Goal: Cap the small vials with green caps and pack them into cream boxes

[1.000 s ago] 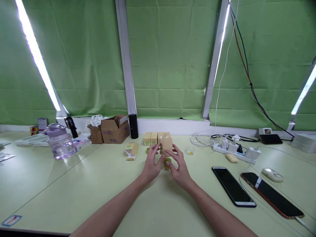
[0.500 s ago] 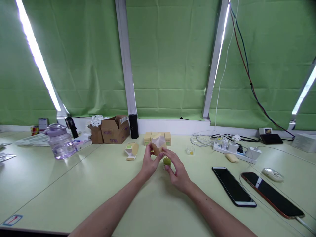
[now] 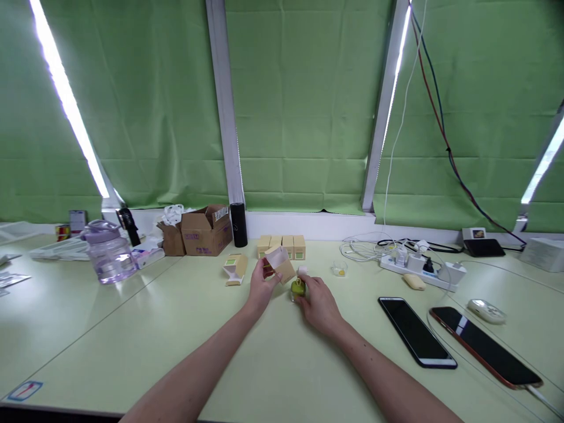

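Note:
My left hand (image 3: pixel 261 288) is closed on a small tan paper box (image 3: pixel 282 269), tilted with its open end showing a pale inside. Just to the right, my right hand (image 3: pixel 321 302) pinches a small clear container with a green top (image 3: pixel 298 288), at or just above the table; I cannot tell whether it touches. A small white piece (image 3: pixel 302 270) shows beyond my right fingertips. Behind the hands stands a row of several small tan boxes (image 3: pixel 299 247). Another opened tan box (image 3: pixel 235 269) lies left of my left hand. A small clear cup (image 3: pixel 339 269) with something yellow in it sits to the right.
Two phones (image 3: pixel 416 332) lie at the right, near a power strip (image 3: pixel 418 271) with plugs and tangled white cables (image 3: pixel 359 249). At the back left are a cardboard box (image 3: pixel 205 235), a black cylinder (image 3: pixel 238 225) and a purple-lidded water jug (image 3: pixel 110 255).
The paper box in my left hand has tilted and separated from my right hand. My right hand has closed on the green-topped container. The small white piece now shows.

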`<state>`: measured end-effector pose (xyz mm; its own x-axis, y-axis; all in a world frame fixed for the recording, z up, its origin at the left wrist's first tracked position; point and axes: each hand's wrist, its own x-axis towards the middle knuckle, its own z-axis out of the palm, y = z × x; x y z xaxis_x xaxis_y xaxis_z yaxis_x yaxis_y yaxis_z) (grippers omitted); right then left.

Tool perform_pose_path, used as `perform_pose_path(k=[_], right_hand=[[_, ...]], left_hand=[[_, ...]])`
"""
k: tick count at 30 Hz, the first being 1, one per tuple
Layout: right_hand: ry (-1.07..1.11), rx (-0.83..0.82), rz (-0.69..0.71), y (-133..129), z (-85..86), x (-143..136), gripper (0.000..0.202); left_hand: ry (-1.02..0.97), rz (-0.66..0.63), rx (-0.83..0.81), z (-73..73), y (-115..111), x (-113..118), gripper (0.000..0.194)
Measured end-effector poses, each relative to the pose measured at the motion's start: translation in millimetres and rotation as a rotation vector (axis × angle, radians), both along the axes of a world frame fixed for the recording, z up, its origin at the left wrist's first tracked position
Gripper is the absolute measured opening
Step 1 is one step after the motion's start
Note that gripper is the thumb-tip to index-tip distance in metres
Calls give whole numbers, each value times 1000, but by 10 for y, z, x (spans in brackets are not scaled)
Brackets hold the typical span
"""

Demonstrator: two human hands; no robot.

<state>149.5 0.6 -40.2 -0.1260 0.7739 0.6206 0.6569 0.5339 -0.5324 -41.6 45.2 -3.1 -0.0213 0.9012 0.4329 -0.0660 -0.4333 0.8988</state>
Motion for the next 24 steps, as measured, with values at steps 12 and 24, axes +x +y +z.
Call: perform_pose_path(k=[12,24], right_hand=[[-168,-324,-330,5,252,173,40],[-168,-289,-340,45,202,207,35]], left_hand=[[224,-151,-147,-57,33,67,54],[245,-145,77,35,-131,52,42]])
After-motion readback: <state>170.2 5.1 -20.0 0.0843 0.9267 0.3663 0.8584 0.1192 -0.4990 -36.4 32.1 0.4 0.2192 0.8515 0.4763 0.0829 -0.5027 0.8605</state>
